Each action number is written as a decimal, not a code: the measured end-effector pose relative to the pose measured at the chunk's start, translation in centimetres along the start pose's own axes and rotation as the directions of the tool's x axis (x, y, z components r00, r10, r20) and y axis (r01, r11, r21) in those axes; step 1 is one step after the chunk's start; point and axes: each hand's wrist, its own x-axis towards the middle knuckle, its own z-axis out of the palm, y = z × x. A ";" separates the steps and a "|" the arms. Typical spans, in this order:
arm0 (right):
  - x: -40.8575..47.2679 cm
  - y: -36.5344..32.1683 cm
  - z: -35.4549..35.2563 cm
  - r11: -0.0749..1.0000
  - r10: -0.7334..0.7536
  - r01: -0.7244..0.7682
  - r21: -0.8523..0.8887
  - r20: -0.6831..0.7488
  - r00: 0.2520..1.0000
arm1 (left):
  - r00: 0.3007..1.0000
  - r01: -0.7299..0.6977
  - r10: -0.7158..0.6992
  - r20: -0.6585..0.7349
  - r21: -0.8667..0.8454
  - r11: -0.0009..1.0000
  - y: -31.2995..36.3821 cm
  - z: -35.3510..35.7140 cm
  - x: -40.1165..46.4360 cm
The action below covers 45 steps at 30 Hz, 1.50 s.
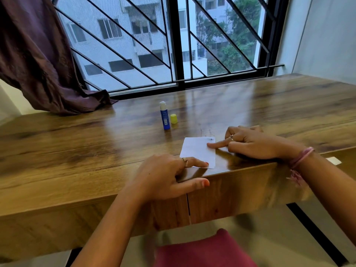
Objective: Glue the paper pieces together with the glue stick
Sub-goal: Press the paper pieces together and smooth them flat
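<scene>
Left hand (165, 175) index pressing paper (197, 151) near edge — right hand (250, 144) index likewise, nothing gripped.

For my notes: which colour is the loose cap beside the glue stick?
Yellow cap, clearest in the head view.

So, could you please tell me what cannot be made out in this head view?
- Whether the paper is one sheet or two stacked: it lies flat and shows only one face.
- Any glue on it: hidden underneath, if present.
- The glue stick label: too small.
- The small mark by the paper's far corner: too small.
- The left hand and right hand cover parts of its edges.
</scene>
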 end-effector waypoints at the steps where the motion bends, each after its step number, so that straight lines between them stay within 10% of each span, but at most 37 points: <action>1: 0.3 0.3 -0.1 1.000 0.021 -0.021 -0.005 -0.017 1.000 | 1.000 0.002 -0.002 0.002 0.000 1.000 0.0 -0.1 0.0; 25: -1.2 -0.9 0.6 0.972 0.023 0.022 0.232 -0.188 0.982 | 0.876 0.389 -0.435 -0.208 -0.225 0.893 -0.4 1.2 0.0; 30: -0.7 1.0 0.2 0.876 0.050 0.075 0.476 -0.246 0.968 | 0.855 0.453 -0.496 -0.152 -0.248 0.856 -0.7 1.0 0.3; 45: 0.1 1.2 -0.3 0.974 -0.152 0.150 0.168 0.000 0.988 | 0.898 0.440 -0.395 0.195 -0.435 0.785 -4.4 -1.3 2.1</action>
